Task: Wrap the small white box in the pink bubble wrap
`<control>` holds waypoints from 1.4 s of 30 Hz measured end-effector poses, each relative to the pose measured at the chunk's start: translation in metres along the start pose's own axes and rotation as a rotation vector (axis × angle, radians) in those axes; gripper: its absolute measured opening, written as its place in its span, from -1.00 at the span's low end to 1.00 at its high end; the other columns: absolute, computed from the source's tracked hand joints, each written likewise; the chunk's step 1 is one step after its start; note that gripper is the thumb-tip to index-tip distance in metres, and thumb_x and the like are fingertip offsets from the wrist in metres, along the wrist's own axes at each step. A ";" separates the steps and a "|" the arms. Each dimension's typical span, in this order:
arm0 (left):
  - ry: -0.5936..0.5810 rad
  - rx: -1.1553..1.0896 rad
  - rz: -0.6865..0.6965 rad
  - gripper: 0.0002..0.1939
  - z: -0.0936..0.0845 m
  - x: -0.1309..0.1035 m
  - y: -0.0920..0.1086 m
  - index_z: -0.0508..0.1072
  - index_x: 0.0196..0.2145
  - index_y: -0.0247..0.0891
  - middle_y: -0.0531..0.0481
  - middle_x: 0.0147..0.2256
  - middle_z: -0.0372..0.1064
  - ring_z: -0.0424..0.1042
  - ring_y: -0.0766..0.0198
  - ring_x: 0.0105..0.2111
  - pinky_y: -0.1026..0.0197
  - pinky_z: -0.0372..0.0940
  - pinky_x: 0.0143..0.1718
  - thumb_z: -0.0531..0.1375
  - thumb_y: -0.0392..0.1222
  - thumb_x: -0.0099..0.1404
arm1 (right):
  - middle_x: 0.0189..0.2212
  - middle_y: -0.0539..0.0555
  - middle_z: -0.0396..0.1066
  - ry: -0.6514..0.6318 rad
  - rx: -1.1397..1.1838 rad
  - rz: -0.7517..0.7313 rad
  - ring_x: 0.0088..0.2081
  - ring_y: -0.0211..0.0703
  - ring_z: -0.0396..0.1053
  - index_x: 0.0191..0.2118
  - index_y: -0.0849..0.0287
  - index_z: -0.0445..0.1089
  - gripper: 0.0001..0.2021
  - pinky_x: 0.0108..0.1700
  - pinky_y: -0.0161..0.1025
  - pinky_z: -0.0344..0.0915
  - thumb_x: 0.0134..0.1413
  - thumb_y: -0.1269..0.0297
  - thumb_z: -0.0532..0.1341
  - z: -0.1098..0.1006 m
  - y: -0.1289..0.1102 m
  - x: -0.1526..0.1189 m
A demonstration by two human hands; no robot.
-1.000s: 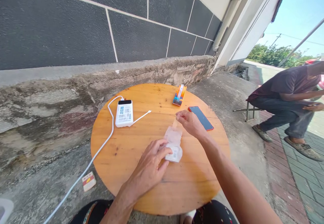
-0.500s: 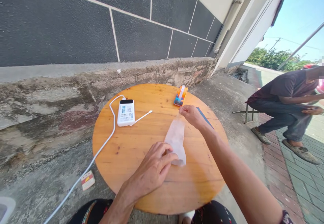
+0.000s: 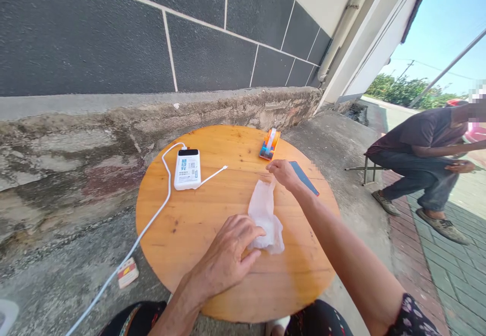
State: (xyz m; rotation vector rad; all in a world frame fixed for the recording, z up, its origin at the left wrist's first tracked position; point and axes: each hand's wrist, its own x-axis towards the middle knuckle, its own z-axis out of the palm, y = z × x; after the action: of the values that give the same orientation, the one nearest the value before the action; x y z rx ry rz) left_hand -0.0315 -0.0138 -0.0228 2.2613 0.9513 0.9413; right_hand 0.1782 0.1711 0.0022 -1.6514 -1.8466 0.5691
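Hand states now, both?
Left hand: open, thumb apart, fingers on the white translucent wrap.
Right hand: closed, fingers seemingly pinching the wrap's far end.

One wrapper (image 3: 261,202), one tape dispenser (image 3: 270,144)

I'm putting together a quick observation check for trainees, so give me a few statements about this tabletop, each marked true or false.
1. The left hand has fingers lying over the translucent wrapping. True.
2. The right hand is gripping the tape dispenser. False: the dispenser stands on the table, beyond that hand, whose fingers are pinched together at the wrapping's far end.
3. The phone is partly hidden behind the right hand. True.
4. The white device is to the right of the tape dispenser. False: it is to the left.
5. A small printed pack lies on the ground. True.
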 end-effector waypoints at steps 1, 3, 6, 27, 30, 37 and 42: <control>0.000 0.003 0.001 -0.67 0.000 0.000 0.000 0.33 -0.11 -0.14 -0.01 -0.13 0.34 0.25 0.17 -0.06 0.10 0.17 -0.01 0.16 -0.43 0.18 | -0.65 -0.06 0.29 0.020 0.001 0.000 -0.58 -0.30 0.17 -0.52 0.20 0.38 -0.82 -0.52 -0.34 0.06 -0.05 0.25 0.12 -0.005 -0.002 -0.003; 0.003 0.010 0.004 -0.68 0.001 0.000 0.000 0.34 -0.12 -0.14 -0.01 -0.14 0.34 0.26 0.17 -0.07 0.10 0.17 -0.01 0.16 -0.42 0.20 | -0.61 -0.05 0.31 0.047 0.003 -0.007 -0.59 -0.29 0.17 -0.48 0.19 0.38 -0.78 -0.53 -0.33 0.06 0.01 0.19 0.09 -0.018 -0.009 -0.014; 0.019 0.026 0.000 -0.71 0.003 -0.001 -0.002 0.36 -0.13 -0.15 -0.01 -0.17 0.35 0.27 0.17 -0.10 0.11 0.19 -0.04 0.16 -0.40 0.20 | -0.51 -0.01 0.40 0.060 -0.001 -0.069 -0.51 -0.22 0.28 -0.38 0.17 0.41 -0.76 -0.46 -0.30 0.15 0.08 0.16 0.08 -0.035 -0.029 -0.043; 0.126 0.534 -0.550 -0.76 -0.031 -0.011 -0.016 0.18 -0.61 -0.19 0.03 -0.50 0.34 0.32 0.18 -0.39 0.21 0.09 -0.40 0.05 -0.21 0.20 | -0.34 0.10 0.51 -0.257 -0.619 -0.266 -0.24 0.00 0.40 -0.33 0.07 0.48 -0.80 -0.13 -0.07 0.17 0.15 0.33 0.10 -0.062 0.021 -0.165; 0.152 0.463 -0.532 -0.91 -0.041 -0.016 -0.014 0.32 -0.45 -0.17 0.02 -0.37 0.41 0.37 0.14 -0.28 0.17 0.19 -0.30 0.06 -0.22 0.20 | -0.29 0.12 0.51 -0.073 -0.578 -0.201 -0.26 0.00 0.42 -0.29 0.09 0.46 -0.78 -0.17 -0.07 0.19 0.20 0.29 0.05 -0.071 0.005 -0.165; 0.184 0.265 -0.182 -0.34 -0.027 -0.017 -0.009 0.06 0.23 -0.20 -0.11 0.19 0.13 0.07 0.09 0.20 0.02 0.05 0.21 0.09 -0.32 0.17 | -0.02 0.13 0.43 -0.226 -0.220 -0.340 0.03 -0.02 0.33 -0.02 0.12 0.38 -0.66 0.05 -0.09 0.20 0.32 0.13 -0.04 -0.049 -0.036 -0.156; 0.146 0.144 -0.216 -0.22 -0.016 -0.015 -0.014 -0.08 0.30 -0.21 -0.17 0.22 0.07 0.06 0.03 0.22 -0.04 0.04 0.22 0.14 -0.27 0.19 | -0.07 0.13 0.46 -0.251 -0.175 -0.315 -0.03 -0.03 0.36 -0.01 0.13 0.38 -0.64 0.03 -0.10 0.20 0.34 0.12 -0.06 -0.033 -0.028 -0.164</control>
State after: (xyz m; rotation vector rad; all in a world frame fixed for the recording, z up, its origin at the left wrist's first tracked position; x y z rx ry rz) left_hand -0.0575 -0.0133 -0.0283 2.1724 1.3371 0.9788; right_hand 0.1885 0.0031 0.0216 -1.4010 -2.3430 0.5073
